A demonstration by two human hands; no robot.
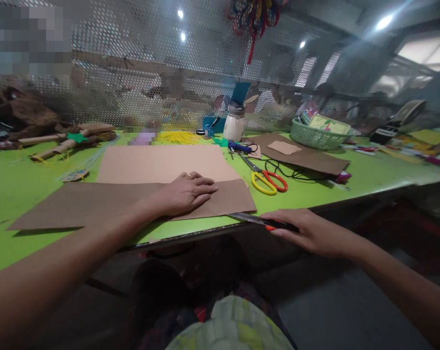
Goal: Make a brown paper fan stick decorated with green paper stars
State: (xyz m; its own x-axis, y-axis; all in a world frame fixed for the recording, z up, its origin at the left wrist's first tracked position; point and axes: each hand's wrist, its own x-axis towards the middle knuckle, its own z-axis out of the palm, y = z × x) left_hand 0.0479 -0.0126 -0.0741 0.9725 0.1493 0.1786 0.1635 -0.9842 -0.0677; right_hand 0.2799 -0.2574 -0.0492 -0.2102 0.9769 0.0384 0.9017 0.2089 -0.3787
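My left hand (187, 193) lies flat, palm down, on a sheet of brown paper (107, 199), fingers stretched toward the right. This sheet overlaps the near part of a paler tan sheet (161, 163). In my right hand (307, 231), just past the table's front edge, is a knife (251, 218) with a long grey blade and a dark handle showing a bit of orange. Its blade points left, with the tip at the near edge of the brown paper by its right corner; whether it is beneath the paper I cannot tell. Scissors (265, 182) with yellow and red handles lie right of the paper.
On the green table (307, 194) lie a blue-handled tool (240, 147) with a black cord and more brown paper (314, 160). Behind stand a white jar (234, 125) and a green basket (316, 136). Rolled paper sticks (59, 148) lie at the left.
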